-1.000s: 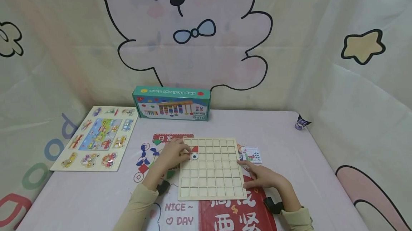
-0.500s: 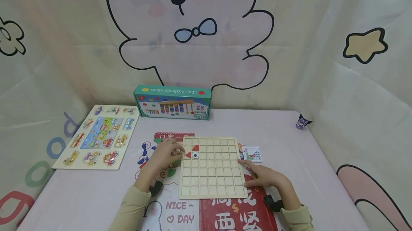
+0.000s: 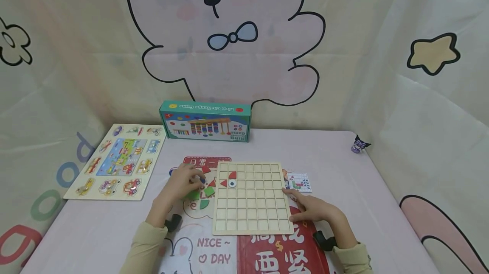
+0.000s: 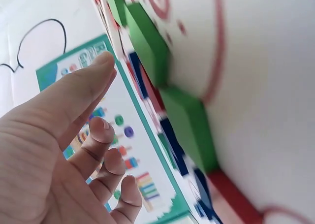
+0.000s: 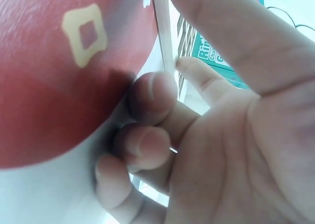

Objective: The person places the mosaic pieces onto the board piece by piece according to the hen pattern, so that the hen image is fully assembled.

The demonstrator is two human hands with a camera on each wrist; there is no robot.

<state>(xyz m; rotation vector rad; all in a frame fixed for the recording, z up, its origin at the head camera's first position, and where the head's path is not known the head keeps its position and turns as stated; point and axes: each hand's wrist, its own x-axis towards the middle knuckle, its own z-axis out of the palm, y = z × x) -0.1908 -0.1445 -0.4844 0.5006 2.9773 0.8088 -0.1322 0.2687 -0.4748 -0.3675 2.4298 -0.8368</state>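
Gridded board and loose blocks on a paper-covered tabletop. The pale board lies flat between the two hands; its second row from the far edge bears a red quarter-round block, and just nearer, a white block with a dark dot has a red triangle beside it on the left. Left hand: above the loose blocks left of the board, thumb and forefinger extended, remaining fingers loosely bent, no block visible in its grasp; whether a fingertip touches one cannot be told. Right hand: thumb and forefinger spread along the board's right edge, other fingers bent beneath the palm. The green blocks show thick, straight sides in the left wrist view; they are probably light, rigid and rather smooth, best pinched across opposite sides between thumb and forefinger, leaving the top face free. The board is likely light and stiff, so apt to slide if pushed; its outer edge gives the surest hold. Tilting it could shift the blocks, whose cells appear shallow. Breakage seems unlikely for either.
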